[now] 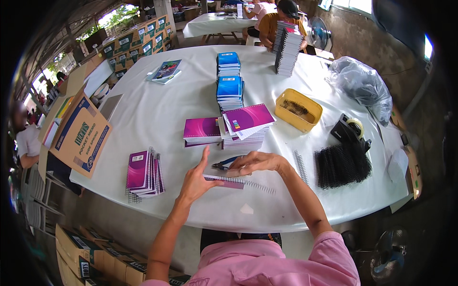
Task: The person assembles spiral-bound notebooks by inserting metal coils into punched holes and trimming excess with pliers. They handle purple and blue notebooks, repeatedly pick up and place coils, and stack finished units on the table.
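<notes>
A thin purple notebook (pixel 230 183) lies near the table's front edge, a spiral wire coil (pixel 260 187) running along its edge and sticking out to the right. My left hand (pixel 194 183) grips its left end, thumb across it and index finger pointing up. Over the coiled edge, my right hand (pixel 257 163) is bent down with fingers together. Blue-handled pliers (pixel 222 165) show beside those fingers; whether they are gripped or lying underneath I cannot tell. Just beyond are purple notebooks (pixel 201 127) and a taller purple stack (pixel 248 119) with loose white sheets.
Bound purple notebooks (pixel 138 169) stand at left near a carton (pixel 78 136). Blue notebook stacks (pixel 229 86) rise mid-table. Rightward are a yellow tub (pixel 299 109) of coils, a black coil pile (pixel 342 165), a tape dispenser (pixel 348 128) and a plastic bag (pixel 361 83). A person (pixel 272 31) sits opposite.
</notes>
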Demonstrator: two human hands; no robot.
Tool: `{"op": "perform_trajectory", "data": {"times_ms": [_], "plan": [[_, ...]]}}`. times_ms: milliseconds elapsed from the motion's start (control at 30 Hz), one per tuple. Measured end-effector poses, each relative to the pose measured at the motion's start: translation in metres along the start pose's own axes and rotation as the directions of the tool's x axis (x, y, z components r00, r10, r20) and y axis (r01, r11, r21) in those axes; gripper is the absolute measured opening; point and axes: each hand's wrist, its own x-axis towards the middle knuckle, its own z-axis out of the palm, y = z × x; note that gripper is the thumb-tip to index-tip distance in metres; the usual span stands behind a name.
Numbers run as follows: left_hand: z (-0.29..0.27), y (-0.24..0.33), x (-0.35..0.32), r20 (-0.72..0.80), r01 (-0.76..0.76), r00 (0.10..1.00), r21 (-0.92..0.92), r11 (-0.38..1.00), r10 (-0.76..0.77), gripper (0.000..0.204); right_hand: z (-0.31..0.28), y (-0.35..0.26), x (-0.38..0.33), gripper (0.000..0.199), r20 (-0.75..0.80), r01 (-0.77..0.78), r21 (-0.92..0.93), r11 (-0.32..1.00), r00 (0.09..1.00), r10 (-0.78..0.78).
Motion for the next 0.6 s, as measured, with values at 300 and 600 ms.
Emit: {"op": "perform_trajectory", "data": {"times_ms": [300,600], "plan": [[0.037,-0.033,-0.025,-0.147,0.099,0.969,-0.500,0.860,-0.196,0.112,0.006,0.009,0.000,0.071,-0.056,0.169,0.519,0.838,0.985,-0.164],[0.038,-0.032,-0.023,-0.140,0.049,0.976,-0.606,0.794,-0.167,0.097,0.011,-0.008,0.007,0.072,-0.071,0.067,0.075,0.995,0.996,-0.062]]}}
